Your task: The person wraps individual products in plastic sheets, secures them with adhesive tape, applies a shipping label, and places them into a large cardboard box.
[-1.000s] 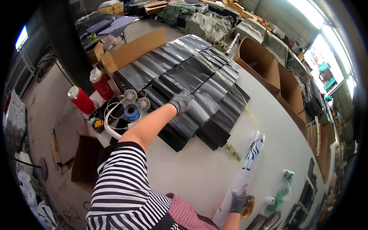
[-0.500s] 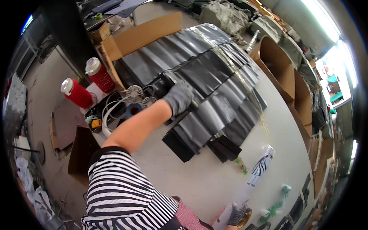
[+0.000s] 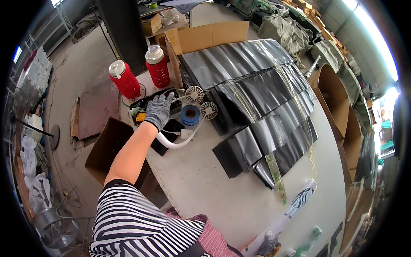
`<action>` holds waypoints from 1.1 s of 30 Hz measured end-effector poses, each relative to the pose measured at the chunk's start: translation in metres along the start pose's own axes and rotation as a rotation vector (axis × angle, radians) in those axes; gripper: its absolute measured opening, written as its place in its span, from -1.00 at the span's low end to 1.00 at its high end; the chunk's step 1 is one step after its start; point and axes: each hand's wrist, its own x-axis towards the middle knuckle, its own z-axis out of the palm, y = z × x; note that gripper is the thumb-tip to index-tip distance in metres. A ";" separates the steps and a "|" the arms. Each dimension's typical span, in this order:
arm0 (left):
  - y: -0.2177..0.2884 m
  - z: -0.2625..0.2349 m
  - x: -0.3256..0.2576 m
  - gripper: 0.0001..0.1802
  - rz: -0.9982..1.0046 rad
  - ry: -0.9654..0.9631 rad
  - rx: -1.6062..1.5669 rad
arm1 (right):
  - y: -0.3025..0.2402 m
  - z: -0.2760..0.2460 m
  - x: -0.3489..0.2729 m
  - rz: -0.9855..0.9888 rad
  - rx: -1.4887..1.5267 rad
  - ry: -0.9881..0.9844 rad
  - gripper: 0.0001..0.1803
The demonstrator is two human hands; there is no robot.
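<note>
My left hand point(image 3: 158, 110), in a grey knit glove, reaches palm down over a black tray point(image 3: 145, 103) at the left edge of the white table point(image 3: 201, 188); its fingers lie flat on the tray and nothing shows in them. Beside it lie a white neck fan with two small round fans point(image 3: 195, 94), a blue tape roll point(image 3: 189, 115) and a black pouch point(image 3: 169, 132). My right hand point(image 3: 267, 246), also gloved, is at the lower edge, closed on the end of a clear bag point(image 3: 299, 201) holding a black-and-white striped item.
Two red bottles with white caps point(image 3: 124, 79) point(image 3: 157, 66) stand behind the tray. Overlapping rows of glossy black bags point(image 3: 257, 85) cover the table's middle. Open cardboard boxes point(image 3: 334, 98) line the right side; another box point(image 3: 107, 145) sits on the floor at left.
My left hand has left the black bags and swung left to the tray by the red bottles. The view has turned left with it; my right hand stays on the clear bag.
</note>
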 end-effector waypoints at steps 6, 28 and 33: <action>-0.020 -0.001 -0.012 -0.58 0.042 0.015 0.097 | -0.049 -0.009 -0.005 0.217 0.314 0.125 -0.15; -0.016 0.018 0.000 -0.57 -0.032 -0.158 -0.482 | -0.045 -0.013 -0.011 0.139 0.197 0.158 -0.19; -0.018 0.030 -0.015 -0.60 -0.039 -0.053 -0.411 | -0.059 -0.014 -0.005 0.170 0.343 0.086 -0.21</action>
